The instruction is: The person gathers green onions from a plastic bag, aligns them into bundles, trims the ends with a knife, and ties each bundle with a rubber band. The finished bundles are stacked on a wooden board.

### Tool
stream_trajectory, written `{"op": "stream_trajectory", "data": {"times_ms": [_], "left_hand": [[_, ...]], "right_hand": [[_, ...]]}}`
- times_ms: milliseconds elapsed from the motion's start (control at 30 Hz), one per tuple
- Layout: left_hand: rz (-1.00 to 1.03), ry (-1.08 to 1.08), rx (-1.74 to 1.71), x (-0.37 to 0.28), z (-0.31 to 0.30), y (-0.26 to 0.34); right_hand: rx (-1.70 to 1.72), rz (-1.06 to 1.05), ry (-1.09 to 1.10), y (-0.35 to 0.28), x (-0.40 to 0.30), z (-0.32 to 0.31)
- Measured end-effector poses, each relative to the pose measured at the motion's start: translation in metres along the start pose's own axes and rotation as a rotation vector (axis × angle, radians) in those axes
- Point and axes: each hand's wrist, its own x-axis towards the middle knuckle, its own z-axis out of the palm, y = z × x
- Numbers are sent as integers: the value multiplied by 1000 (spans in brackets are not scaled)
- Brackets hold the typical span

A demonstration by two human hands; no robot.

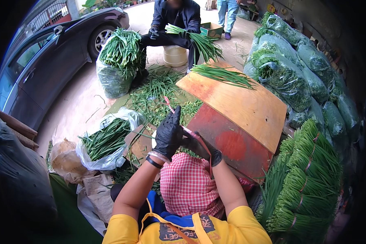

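A thin pink tie strip (pixel 205 145) runs between my hands, and its loose end sticks up past my left fingertips. My left hand (pixel 168 134), in a black glove, holds the strip with its fingers straight and close together. My right hand (pixel 201 148), gloved the same way, grips the strip lower down, and a length hangs past my wrist. Part of the right fingers is hidden behind the left hand. Below both hands, a red-and-white checked cloth (pixel 187 184) covers my lap. Just right of my hands stands a low board with a red surface (pixel 231 138).
Garlic chives (pixel 222 74) lie on the plywood panel (pixel 247 103). Tied bundles (pixel 308 183) are stacked at right, below bagged greens (pixel 286 76). An open bag of chives (pixel 106 138) sits at left. Across from me, a seated person (pixel 177 27) holds chives. A car (pixel 55 58) is parked behind.
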Motion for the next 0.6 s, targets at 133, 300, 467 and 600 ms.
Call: {"op": "stream_trajectory", "data": {"times_ms": [133,300,467,600], "left_hand": [[-69,-61,56,23,47,1],[-18,-241,-4,-1,119,9],[-89,-658,-306,-27,122,-12],[-235,-837,-700,-58,39,-44]], "right_hand": [[-471,80,205,-58,-96,11],[-757,-139,734,-73,-172,-46],[-2273,51,914,-73,-198,-131],[-2523,187,1013,-76,-224,-164]]}}
